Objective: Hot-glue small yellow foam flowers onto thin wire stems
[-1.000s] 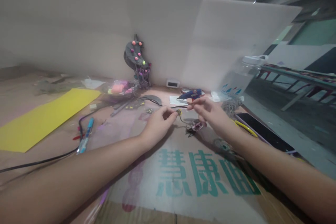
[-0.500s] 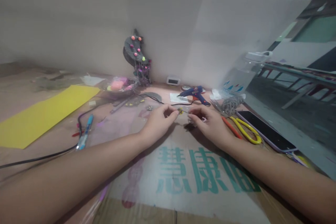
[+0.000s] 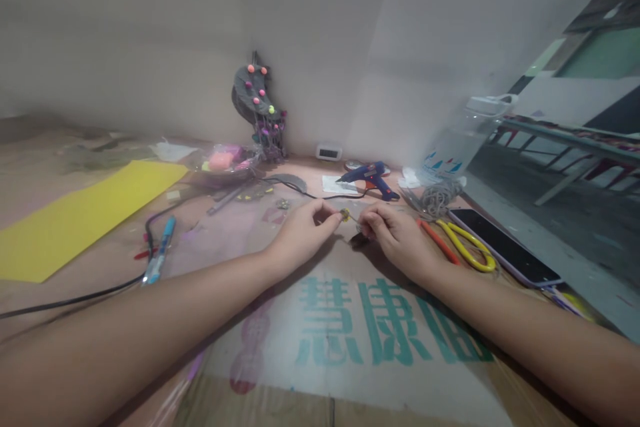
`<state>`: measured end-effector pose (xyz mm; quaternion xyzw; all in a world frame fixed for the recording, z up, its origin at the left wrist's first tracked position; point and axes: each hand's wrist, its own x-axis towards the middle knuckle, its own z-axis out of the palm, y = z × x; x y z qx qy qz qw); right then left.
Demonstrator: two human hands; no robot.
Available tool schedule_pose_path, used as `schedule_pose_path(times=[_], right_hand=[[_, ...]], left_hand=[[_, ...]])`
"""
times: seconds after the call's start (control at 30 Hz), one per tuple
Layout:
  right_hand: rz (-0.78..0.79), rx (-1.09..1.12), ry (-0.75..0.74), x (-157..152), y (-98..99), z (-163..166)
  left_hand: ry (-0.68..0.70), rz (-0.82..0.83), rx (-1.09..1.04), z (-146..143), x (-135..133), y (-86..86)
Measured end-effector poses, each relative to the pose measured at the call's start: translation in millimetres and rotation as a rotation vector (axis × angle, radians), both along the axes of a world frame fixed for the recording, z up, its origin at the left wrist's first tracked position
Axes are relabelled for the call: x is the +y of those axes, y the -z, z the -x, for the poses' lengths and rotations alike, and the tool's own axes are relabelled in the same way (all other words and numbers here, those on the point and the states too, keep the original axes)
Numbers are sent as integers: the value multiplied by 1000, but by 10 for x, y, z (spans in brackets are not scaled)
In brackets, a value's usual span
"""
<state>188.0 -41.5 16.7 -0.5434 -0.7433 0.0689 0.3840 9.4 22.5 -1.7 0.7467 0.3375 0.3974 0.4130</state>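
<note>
My left hand (image 3: 305,235) rests on the cardboard-covered table (image 3: 350,327) and pinches a tiny yellow bead (image 3: 345,215) at its fingertips. My right hand (image 3: 397,239) lies just to the right, fingers curled in a pinch on a thin wire or thread that runs to the bead; a small dark piece under that hand is mostly hidden. The two hands nearly touch at the bead.
A blue glue gun (image 3: 367,177), yellow-handled scissors (image 3: 467,245), a phone (image 3: 505,253) and a clear water jug (image 3: 463,140) lie to the right. A yellow sheet (image 3: 75,213), a blue pen (image 3: 159,257) and a black cable (image 3: 75,300) lie left. A dark beaded ornament (image 3: 257,103) stands at the wall.
My right hand came down from near the glue gun to the table and closed in beside my left hand at the bead. The scissors came into view.
</note>
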Motion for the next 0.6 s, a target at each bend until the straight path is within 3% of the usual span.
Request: schedule_pose_path(times=[0.2, 0.33, 0.43, 0.6], right_hand=[[27, 281, -46, 39, 70, -27], [-46, 486, 44, 117, 149, -72], [-38, 470, 73, 117, 141, -57], [161, 343, -1, 48, 61, 46]], left_hand=[[-35, 17, -5, 8, 15, 8], [-56, 24, -15, 16, 26, 16], [-58, 20, -19, 16, 26, 16], [-47, 8, -26, 18, 10, -6]])
